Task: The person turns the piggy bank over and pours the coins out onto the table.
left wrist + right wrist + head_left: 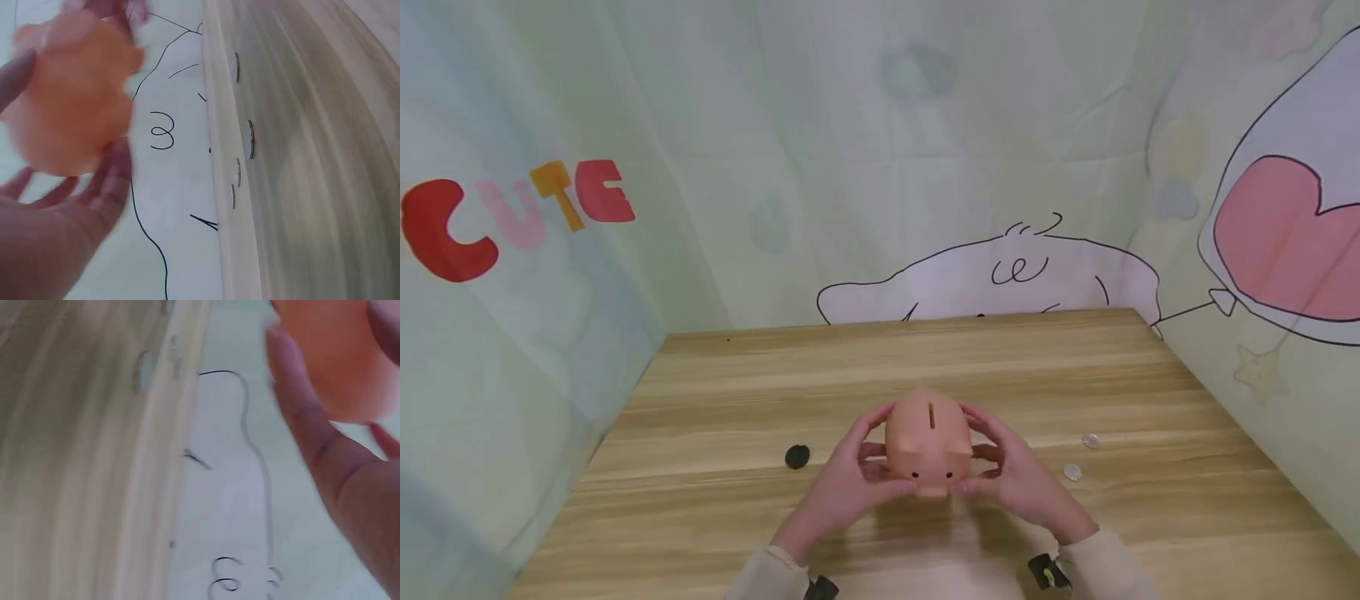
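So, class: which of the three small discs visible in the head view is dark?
The black disc, lying left of the piggy bank; the nearer disc and the farther disc, both right of it, are silvery.

Discs (1072, 472) lie on the table (745, 375) left and right of the piggy bank (928, 442).

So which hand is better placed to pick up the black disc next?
Probably the left hand: the black disc lies nearer it, while the right hand is across the piggy bank. Both hold the bank, though.
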Tool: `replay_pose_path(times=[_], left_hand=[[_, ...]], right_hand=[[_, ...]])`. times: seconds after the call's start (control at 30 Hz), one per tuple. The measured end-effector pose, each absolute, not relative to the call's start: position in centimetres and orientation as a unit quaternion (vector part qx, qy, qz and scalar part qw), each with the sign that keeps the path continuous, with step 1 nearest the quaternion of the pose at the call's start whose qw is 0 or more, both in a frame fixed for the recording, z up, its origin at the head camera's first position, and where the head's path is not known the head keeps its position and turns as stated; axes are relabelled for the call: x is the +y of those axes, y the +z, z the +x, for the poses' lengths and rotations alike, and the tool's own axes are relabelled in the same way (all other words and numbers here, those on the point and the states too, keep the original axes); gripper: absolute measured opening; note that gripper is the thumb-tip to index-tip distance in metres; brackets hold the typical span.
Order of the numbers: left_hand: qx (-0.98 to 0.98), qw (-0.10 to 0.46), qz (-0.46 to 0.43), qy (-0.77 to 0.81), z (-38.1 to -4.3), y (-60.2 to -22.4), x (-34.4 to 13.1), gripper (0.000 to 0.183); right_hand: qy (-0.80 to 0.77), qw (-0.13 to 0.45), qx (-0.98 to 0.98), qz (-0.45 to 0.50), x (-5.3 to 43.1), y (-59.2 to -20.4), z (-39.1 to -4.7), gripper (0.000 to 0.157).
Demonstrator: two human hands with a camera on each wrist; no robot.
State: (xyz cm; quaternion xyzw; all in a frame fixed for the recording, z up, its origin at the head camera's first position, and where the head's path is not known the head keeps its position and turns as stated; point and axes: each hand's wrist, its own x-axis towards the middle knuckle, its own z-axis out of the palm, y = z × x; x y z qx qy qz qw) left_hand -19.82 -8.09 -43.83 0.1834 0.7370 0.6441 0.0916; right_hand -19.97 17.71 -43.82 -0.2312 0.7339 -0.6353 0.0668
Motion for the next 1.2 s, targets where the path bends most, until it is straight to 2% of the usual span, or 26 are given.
replay_pose_path(times=[0.13,0.33,0.73,0.93,1.13,1.2], left_hand=[[0.727,0.074,0.193,0.655,-19.8,-43.9,-7.9,0.096],[0.709,0.107,0.193,0.67,-20.1,-44.1,-7.8,0.095],[0.74,0.108,0.179,0.639,-20.2,-44.3,-7.9,0.091],[0.75,0.107,0.159,0.633,-20.1,-43.9,-8.1,0.071],[0.777,0.125,0.147,0.6,-20.0,-43.3,-8.1,0.054],[0.781,0.13,0.143,0.594,-19.9,-43.2,-8.0,0.052]], right_hand=[[-0.63,0.034,0.734,-0.251,17.4,-43.8,-19.9,0.091],[-0.629,0.059,0.743,-0.222,17.4,-44.3,-20.3,0.092],[-0.638,0.086,0.742,-0.188,17.5,-44.7,-20.2,0.093],[-0.652,0.113,0.734,-0.151,17.6,-44.5,-20.1,0.078],[-0.614,0.104,0.773,-0.121,17.1,-43.8,-19.8,0.043],[-0.613,0.098,0.777,-0.104,16.8,-43.7,-19.7,0.047]])
